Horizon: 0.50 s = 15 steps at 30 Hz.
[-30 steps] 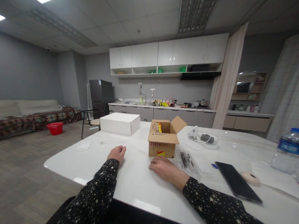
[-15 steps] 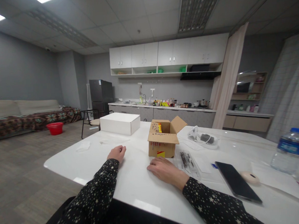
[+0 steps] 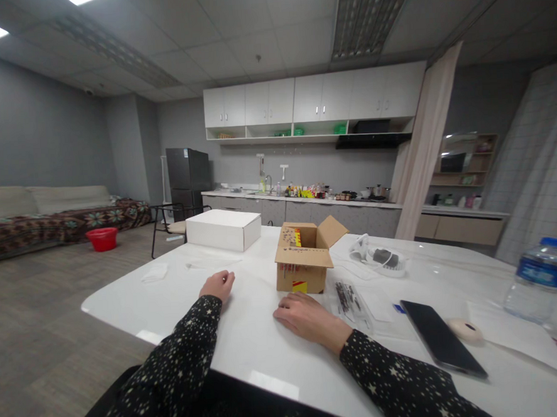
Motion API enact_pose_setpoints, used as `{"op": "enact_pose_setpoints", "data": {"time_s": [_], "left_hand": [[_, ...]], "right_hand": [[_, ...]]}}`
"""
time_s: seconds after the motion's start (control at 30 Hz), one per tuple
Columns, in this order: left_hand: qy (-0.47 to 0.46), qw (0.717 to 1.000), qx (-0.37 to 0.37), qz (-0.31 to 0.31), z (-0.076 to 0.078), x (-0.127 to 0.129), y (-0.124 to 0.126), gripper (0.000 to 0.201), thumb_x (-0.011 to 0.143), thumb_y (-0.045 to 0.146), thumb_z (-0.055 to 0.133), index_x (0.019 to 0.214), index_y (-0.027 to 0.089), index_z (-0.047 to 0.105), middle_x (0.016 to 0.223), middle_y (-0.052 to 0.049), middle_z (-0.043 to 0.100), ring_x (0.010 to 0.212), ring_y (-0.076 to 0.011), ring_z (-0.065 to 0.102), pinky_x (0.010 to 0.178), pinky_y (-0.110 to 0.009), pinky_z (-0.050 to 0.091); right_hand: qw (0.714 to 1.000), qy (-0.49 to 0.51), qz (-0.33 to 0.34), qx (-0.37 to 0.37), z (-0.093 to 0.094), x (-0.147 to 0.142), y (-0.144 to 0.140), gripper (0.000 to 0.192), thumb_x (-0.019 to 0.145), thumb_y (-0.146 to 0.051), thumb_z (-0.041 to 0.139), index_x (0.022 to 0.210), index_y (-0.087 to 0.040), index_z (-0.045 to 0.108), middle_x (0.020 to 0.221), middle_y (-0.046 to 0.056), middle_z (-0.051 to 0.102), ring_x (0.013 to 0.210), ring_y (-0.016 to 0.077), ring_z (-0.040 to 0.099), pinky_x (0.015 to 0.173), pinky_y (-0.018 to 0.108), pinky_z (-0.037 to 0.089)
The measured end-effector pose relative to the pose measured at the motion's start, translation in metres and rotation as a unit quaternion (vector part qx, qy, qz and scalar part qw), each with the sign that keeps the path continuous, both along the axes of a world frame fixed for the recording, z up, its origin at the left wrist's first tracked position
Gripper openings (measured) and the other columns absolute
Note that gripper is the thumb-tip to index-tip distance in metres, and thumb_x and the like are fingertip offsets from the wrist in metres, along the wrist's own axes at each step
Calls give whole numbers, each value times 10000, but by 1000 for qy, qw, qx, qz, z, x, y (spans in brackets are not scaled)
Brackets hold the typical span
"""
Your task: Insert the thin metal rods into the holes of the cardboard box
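My left hand [image 3: 218,286] rests on the white table [image 3: 253,336] in a loose fist, with nothing visible in it. Farther right, my right hand [image 3: 308,317] lies palm down with its fingers lowered to the tabletop, holding nothing that I can see. Just beyond it stands an open cardboard box [image 3: 302,279], its flaps folded outward and a yellow and red label on its front. The box's inside is mostly hidden. Beside my right wrist is a clear plastic case [image 3: 353,304] with small dark pieces in it, too small to name.
A closed white box [image 3: 223,231] sits at the back left, near a crumpled tissue [image 3: 155,272]. White cables and a grey device [image 3: 386,258] lie behind the case. To the right are a black phone [image 3: 442,337], a beige rounded object [image 3: 465,330] and a water bottle [image 3: 538,281].
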<state>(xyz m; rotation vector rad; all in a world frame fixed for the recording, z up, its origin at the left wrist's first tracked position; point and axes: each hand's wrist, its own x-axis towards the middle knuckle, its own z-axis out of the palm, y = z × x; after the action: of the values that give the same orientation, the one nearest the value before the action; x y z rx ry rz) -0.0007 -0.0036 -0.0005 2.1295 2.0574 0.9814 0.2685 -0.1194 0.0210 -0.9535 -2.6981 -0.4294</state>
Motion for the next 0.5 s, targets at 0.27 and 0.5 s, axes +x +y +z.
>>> {"op": "enact_pose_setpoints", "data": {"time_s": [0.27,0.5], "left_hand": [[5,1000,-3,3,0,1,-1,367,858,429,351,622,214,533,692,-33,629,681,-168,553,615,-231,347],[-3,1000,-3,1,1,2,-2,361,851,423,366,609,208,525,668,-36,619,658,-165,539,604,-235,342]], "right_hand": [[1000,-4,-5,8,-2,-1,3,166,898,-147,479,810,-155,620,851,67,635,831,173,540,770,314,404],[1000,-1,-8,2,-4,0,4,164,886,-109,473,840,-155,623,876,71,638,853,175,549,788,320,407]]}}
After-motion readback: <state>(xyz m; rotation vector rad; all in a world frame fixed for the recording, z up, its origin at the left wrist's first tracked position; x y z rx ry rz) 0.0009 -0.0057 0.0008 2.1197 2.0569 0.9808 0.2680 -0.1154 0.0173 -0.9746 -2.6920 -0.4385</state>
